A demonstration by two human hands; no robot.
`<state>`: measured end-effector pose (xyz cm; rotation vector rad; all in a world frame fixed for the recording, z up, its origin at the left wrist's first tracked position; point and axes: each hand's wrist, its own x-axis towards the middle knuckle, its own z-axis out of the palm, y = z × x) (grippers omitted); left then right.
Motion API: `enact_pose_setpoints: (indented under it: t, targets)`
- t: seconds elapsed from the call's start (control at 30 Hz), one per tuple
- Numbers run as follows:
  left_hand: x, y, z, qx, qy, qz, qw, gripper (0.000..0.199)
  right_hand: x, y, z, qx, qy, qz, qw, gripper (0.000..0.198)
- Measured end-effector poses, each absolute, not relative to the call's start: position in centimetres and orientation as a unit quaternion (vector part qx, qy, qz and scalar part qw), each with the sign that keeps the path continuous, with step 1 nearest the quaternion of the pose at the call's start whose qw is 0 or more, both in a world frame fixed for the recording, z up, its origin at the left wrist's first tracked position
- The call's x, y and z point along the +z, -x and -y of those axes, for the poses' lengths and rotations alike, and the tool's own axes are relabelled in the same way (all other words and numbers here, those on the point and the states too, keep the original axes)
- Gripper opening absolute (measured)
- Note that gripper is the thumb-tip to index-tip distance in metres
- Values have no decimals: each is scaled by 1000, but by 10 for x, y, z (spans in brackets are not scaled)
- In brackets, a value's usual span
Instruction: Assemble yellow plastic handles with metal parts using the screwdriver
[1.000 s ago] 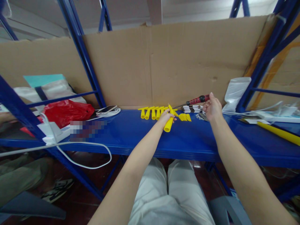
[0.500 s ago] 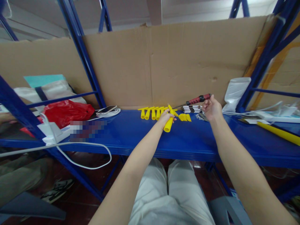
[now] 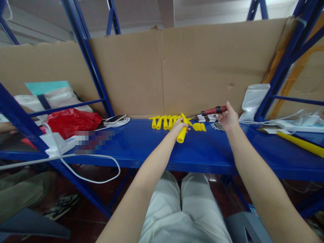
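Note:
My left hand [image 3: 179,128] is closed around a yellow plastic piece [image 3: 181,135] with a hollow tube end facing me and a crosspiece at its top. In my right hand [image 3: 229,117] is the end of a red and black screwdriver [image 3: 214,110], held by the handle with its shaft pointing left. The shaft tip meets the upper part of the yellow piece; the exact contact is too small to make out. Several similar yellow T-shaped pieces [image 3: 158,124] stand in a row left of my left hand. Small flat yellow parts [image 3: 199,127] lie just right of it.
White and black parts [image 3: 207,118] and small metal bits [image 3: 216,126] lie near my right hand on the blue shelf [image 3: 202,152]. A cardboard sheet [image 3: 197,67] closes off the back. At left are a phone [image 3: 115,118], white cables and a red bag [image 3: 74,122].
The screwdriver handle has tilted slightly, its rear end now a little lower. My right hand's fingers have shifted on it. My left hand and the yellow piece stay almost still.

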<state>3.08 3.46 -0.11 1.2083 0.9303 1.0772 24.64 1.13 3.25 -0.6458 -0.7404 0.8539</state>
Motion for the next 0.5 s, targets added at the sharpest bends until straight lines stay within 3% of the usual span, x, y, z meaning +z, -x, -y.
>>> enact_pose_setpoints:
  t: [0.27,0.5]
  targets:
    - [1,-31,-32,466,-510,-409,597,80,41,-238,-3,397,309,346,792,43]
    - [1,-31,-31,463,-514,-414,591,81,39,-238,-3,376,314,350,798,49]
